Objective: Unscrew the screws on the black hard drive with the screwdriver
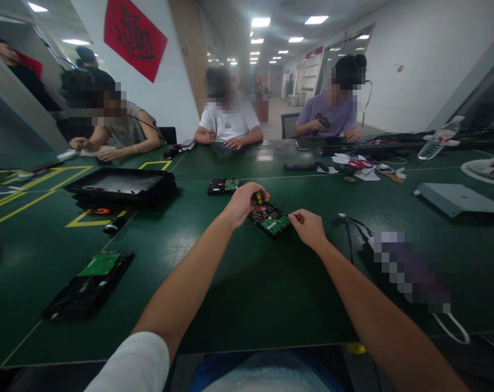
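Note:
A hard drive (275, 223) with a green circuit board lies tilted across the green table in front of me. My left hand (247, 202) is closed around a black-and-yellow screwdriver (259, 197), its handle end facing up above the drive's far left part. The screwdriver's tip is hidden by the fingers. At the drive's right corner, my right hand (308, 226) has its fingers pinched together on the edge. A second drive (223, 186) rests just beyond my left hand. Farther left, near the front, lies another black drive (90, 283) with a green board.
Black trays (122, 188) are stacked at the left, near orange-handled pliers (98, 211). To the right are a cable (351, 234), a grey metal box (461, 200), red scissors (360, 164) and a plastic bottle (438, 140). Several people sit across the table; one holds a power drill (323, 121).

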Motion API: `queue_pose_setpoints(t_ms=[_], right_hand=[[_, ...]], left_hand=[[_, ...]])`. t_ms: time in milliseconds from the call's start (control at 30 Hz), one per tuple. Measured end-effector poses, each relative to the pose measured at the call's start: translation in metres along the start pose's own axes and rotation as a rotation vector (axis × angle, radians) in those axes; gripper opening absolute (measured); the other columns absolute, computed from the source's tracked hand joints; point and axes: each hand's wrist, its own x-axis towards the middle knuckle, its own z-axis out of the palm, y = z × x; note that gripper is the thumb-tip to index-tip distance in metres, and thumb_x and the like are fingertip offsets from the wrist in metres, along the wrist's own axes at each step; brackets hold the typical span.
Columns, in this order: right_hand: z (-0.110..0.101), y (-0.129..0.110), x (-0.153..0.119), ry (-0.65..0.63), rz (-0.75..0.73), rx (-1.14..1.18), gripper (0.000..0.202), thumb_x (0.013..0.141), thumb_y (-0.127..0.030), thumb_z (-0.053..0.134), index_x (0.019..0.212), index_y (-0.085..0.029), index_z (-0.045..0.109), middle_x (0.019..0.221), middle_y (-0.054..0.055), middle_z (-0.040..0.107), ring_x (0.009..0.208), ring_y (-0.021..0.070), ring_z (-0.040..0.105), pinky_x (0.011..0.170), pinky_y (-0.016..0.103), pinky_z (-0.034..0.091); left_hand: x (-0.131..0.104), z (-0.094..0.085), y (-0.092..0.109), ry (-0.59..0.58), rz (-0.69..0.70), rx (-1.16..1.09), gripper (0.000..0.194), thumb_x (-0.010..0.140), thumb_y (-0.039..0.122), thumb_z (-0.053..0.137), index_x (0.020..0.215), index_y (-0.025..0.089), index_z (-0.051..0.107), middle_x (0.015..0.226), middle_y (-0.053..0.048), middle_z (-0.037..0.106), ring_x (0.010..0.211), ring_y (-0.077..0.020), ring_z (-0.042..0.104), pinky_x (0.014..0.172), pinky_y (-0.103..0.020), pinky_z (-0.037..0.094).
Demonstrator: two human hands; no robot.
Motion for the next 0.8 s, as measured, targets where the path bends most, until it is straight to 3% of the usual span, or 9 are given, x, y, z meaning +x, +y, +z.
queue_pose_setpoints(t_ms=[100,233,400,500,667,800], right_hand=[[-0.002,-0.003,0.0,-0.003,-0.016,-0.003,0.024,0.095,-0.04,0.058,0.09,-0.021,0.072,0.084,0.004,0.074,0.074,0.0194,0.066,0.071,0.033,0.05],[-0.004,0.0,0.002,0.134,-0.022,0.004,0.022,0.096,-0.037,0.056,0.096,-0.02,0.07,0.092,0.007,0.072,0.082,0.0216,0.067,0.078,0.037,0.054],[0.0,0.009,0.003,0.196,-0.083,0.15,0.029,0.09,-0.014,0.052,0.115,-0.017,0.067,0.126,0.015,0.061,0.103,0.0224,0.069,0.093,0.039,0.059],[0.004,0.012,0.003,0.206,-0.11,0.193,0.036,0.087,-0.006,0.048,0.116,-0.017,0.066,0.127,0.015,0.06,0.106,0.022,0.07,0.098,0.039,0.058],[0.004,0.013,0.004,0.192,-0.095,0.16,0.021,0.093,-0.02,0.057,0.11,-0.017,0.068,0.116,0.012,0.068,0.1,0.0226,0.072,0.095,0.041,0.058],[0.002,0.008,0.004,0.098,-0.138,0.09,0.016,0.094,-0.027,0.059,0.102,-0.021,0.072,0.113,0.009,0.071,0.102,0.0233,0.069,0.091,0.041,0.058]], left_hand=[[-0.001,0.0,0.0,-0.012,0.011,0.007,0.021,0.081,0.035,0.061,0.085,0.016,0.067,0.088,-0.008,0.068,0.081,-0.0182,0.065,0.06,-0.027,0.055],[0.0,0.0,0.0,-0.016,0.005,0.001,0.021,0.081,0.036,0.061,0.084,0.016,0.067,0.088,-0.007,0.067,0.081,-0.0181,0.064,0.059,-0.027,0.054],[0.001,0.0,-0.001,-0.014,0.001,0.005,0.02,0.081,0.036,0.061,0.084,0.017,0.067,0.089,-0.007,0.067,0.08,-0.0183,0.064,0.059,-0.027,0.054],[0.002,-0.001,-0.001,-0.006,0.014,0.016,0.021,0.081,0.036,0.061,0.083,0.016,0.068,0.088,-0.007,0.065,0.081,-0.0186,0.063,0.058,-0.026,0.054],[0.0,-0.002,0.0,-0.007,0.031,0.062,0.025,0.084,0.038,0.061,0.086,0.015,0.07,0.083,-0.007,0.065,0.08,-0.0185,0.062,0.056,-0.025,0.054],[-0.001,-0.001,0.0,-0.011,-0.006,0.061,0.026,0.085,0.039,0.061,0.095,0.015,0.067,0.082,-0.008,0.069,0.077,-0.0193,0.065,0.056,-0.026,0.053]])
